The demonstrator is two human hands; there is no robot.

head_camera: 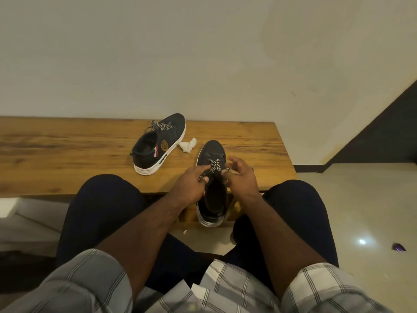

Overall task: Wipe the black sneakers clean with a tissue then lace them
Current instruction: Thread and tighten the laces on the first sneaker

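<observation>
Person seated at a long brown wood-grain bench (67,154), both hands on the near black canvas sneaker w/ white rubber sole (211,152), which sits toe-away, heel overhanging the bench's front edge btwn the knees in dark trousers (101,211). Left hand (191,184): fingers curled, thumb and forefinger pinching one end of the black-and-white speckled shoelace (214,166) just left of the tongue. Right hand (242,177): fingers also curled, tips pinching the other lace end just right of the tongue; the lace runs across the eyelets btwn the two sets of fingertips, crossed over the vamp just beyond them. Can't tell how many eyelets are threaded. Second black sneaker w/ white sole, red-white stripe and brown badge on its side (158,145) lies further out, up and left of the left fingers, well apart from them, toe angled away to the right, its own speckled lace loosely threaded at the front. Crumpled white tissue (187,145) on the bench btwn the two shoes, just beside the far shoe's sole, beyond the left fingertips. Grey plaid shirt sleeves (90,279) rolled above the forearms. Small purple wrapper (398,247) on the pale tiled floor, far right of the right hand.
</observation>
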